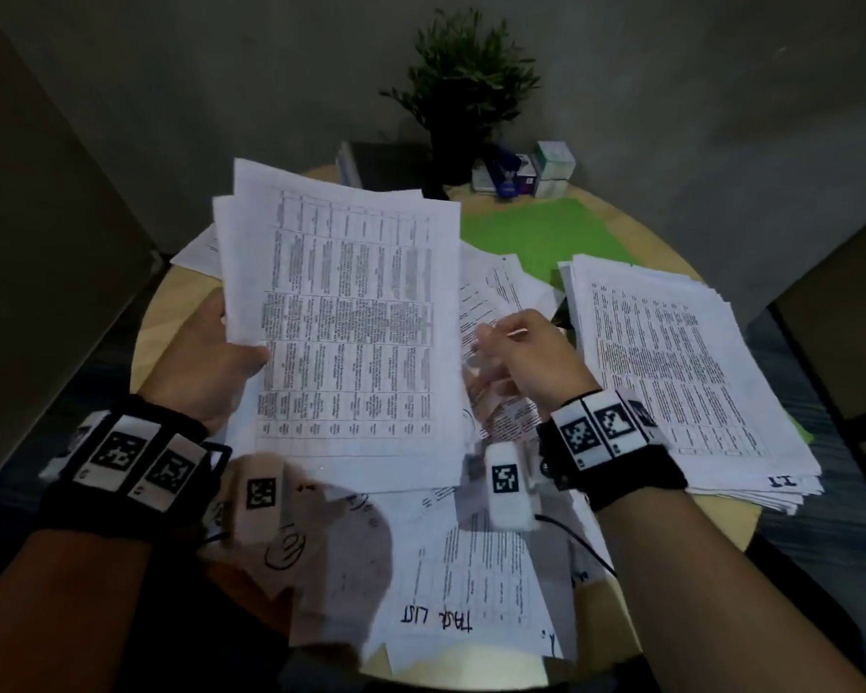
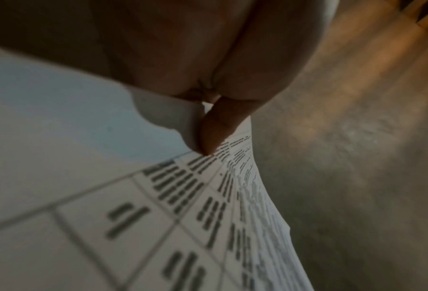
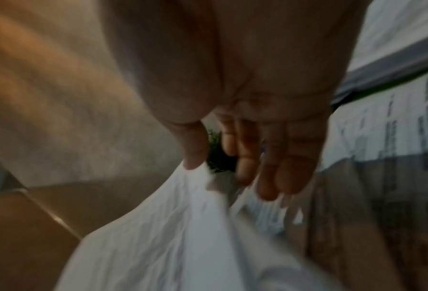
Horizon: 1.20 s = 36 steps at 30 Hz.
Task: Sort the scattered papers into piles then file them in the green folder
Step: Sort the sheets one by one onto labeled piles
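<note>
While the left hand (image 1: 211, 352) pinches a sheaf (image 1: 341, 322) by its left edge, thumb on the printed face, the sheets stand raised off the bench (image 1: 171, 312) and fan rightward from the grip. Loose papers (image 1: 471, 567) lie beneath. Right hand (image 1: 531, 357) hovers just right of the sheaf, fingers loosely extended over a crumpled sheet (image 3: 173, 226); whether it pinches cannot be told. Green folder (image 1: 541, 232) lies beyond, and a stack (image 1: 681, 372) rests at far right.
</note>
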Each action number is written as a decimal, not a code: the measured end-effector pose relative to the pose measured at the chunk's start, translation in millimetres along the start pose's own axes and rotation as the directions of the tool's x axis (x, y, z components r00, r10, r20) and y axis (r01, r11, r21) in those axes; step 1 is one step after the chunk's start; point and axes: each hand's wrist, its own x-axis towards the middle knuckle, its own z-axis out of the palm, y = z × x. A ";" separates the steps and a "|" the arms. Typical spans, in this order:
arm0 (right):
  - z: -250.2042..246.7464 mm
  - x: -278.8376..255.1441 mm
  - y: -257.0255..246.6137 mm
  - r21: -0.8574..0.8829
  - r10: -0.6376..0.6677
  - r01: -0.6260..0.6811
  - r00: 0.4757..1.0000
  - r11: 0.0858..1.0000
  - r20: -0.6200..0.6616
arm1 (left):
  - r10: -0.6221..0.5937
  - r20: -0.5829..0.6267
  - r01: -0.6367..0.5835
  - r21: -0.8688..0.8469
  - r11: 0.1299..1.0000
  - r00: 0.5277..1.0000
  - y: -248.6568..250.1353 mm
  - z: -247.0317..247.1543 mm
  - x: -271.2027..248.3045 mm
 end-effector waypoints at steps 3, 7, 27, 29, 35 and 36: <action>-5.1 8.7 12.0 -0.420 0.057 -0.110 0.989 0.901 -0.137 | -0.021 -0.082 0.015 -0.074 0.997 0.996 0.0 -20.2 7.0; 15.9 6.3 16.0 -0.644 0.151 -0.307 0.946 0.701 -0.287 | -0.029 -0.105 0.014 -0.136 0.991 0.994 -5.0 -28.4 17.0; 20.8 16.7 0.4 -0.303 0.183 -0.269 0.941 0.914 -0.283 | -0.026 -0.128 0.012 -0.105 0.994 0.991 -7.9 -43.0 24.4; 9.9 12.3 -4.5 -0.214 0.080 -0.149 0.949 0.965 -0.304 | -0.039 -0.115 0.026 -0.107 0.994 0.993 -8.3 -42.6 24.4; -27.1 -8.3 -26.6 -0.050 -0.116 0.105 0.937 0.993 -0.330 | -0.025 -0.081 0.016 -0.105 0.994 0.996 -5.4 -33.7 21.6; -32.0 -11.7 -30.9 -0.067 -0.122 0.105 0.932 0.992 -0.342 | -0.025 -0.077 0.017 -0.104 0.994 0.997 -4.8 -31.8 20.7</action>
